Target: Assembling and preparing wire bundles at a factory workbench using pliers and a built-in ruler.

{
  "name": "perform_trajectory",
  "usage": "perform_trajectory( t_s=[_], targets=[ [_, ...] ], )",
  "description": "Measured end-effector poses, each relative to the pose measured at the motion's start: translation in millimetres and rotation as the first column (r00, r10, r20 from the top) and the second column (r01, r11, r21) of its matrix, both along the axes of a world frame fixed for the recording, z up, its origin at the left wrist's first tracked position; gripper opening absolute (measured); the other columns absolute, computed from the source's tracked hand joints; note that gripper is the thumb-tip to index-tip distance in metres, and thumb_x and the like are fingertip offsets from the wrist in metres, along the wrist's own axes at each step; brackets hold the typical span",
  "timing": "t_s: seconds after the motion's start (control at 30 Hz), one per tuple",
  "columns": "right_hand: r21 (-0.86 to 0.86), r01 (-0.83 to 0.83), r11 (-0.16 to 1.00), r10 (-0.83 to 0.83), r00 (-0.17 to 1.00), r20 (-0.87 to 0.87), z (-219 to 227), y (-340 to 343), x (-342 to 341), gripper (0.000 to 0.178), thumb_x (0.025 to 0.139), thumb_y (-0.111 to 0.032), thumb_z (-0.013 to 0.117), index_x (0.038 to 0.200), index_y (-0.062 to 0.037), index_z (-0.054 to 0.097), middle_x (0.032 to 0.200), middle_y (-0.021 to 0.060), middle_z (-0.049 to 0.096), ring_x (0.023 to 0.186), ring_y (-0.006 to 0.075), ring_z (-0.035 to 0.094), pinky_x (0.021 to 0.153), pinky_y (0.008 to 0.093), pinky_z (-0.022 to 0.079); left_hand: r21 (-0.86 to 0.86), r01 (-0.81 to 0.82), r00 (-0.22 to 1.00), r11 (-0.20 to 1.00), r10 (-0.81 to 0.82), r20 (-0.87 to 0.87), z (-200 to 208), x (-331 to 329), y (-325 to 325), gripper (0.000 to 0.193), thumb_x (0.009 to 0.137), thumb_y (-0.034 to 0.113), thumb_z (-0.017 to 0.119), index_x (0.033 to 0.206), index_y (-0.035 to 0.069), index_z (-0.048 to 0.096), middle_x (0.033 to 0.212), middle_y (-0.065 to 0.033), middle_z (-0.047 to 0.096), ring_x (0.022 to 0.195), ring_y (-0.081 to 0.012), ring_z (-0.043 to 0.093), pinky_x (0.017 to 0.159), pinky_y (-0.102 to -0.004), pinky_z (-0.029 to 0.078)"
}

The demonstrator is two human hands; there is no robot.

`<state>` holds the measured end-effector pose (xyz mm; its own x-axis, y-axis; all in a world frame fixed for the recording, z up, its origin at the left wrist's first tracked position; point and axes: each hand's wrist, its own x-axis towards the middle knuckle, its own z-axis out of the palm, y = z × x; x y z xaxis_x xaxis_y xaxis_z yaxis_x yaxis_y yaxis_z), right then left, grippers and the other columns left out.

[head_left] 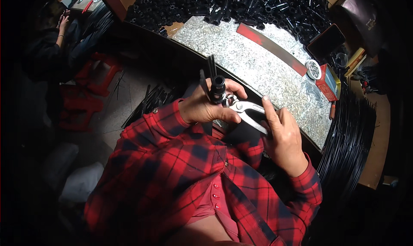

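Observation:
My left hand (205, 105) is closed around a black tubular part (218, 87) with a round open end. Thin black rods (211, 67) stick up beside it from the same grip. In my right hand (282, 136) are silver pliers (250, 112), their handles spread apart and my index finger stretched along the upper one. The pliers' jaws reach the left hand's fingers, close by a small metal ring at the tubular part. Fingers hide just what the jaws touch.
A speckled worktop (241, 61) lies beyond my hands, with a heap of black tubular parts (258, 5) at the back. On it are a red-brown strip (271, 48), a round dial (313, 69), a red box (329, 82) and a phone (325, 40). Black rods (348, 138) hang right; red stools (97, 76) stand left near another person (51, 48).

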<state>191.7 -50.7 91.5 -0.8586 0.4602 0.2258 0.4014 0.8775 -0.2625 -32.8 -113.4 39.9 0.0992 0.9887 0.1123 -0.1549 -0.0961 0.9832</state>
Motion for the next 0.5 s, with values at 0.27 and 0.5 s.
perform_trajectory(
  t_s=[0.27,0.5],
  targets=[
    [0.274,0.016,0.962,-0.026,0.999,0.033,-1.2,2.2,1.9,0.065,0.069,0.005,0.062,0.131,-0.0073,0.045,0.071,0.0096,0.039,0.063,0.0242,0.044,0.057,0.0343,0.039,-0.032,-0.002,0.999,0.999,0.001,-0.049,3.2,-2.0,-2.8,0.049,0.062,0.024,0.084,0.100,0.005,0.060,0.083,0.0013,0.059,0.072,-0.0030,0.051,0.062,-0.0186,0.043],
    [0.199,-0.011,0.980,0.006,1.000,0.028,-1.6,3.6,1.1,0.066,0.070,0.006,0.061,0.132,-0.0067,0.044,0.071,0.0098,0.038,0.064,0.0244,0.044,0.059,0.0349,0.039,-0.056,0.029,0.999,0.998,-0.027,0.042,3.2,-0.8,-4.2,0.052,0.064,0.019,0.083,0.105,0.002,0.056,0.083,0.0009,0.059,0.075,-0.0021,0.052,0.063,-0.0188,0.044]
  ],
)
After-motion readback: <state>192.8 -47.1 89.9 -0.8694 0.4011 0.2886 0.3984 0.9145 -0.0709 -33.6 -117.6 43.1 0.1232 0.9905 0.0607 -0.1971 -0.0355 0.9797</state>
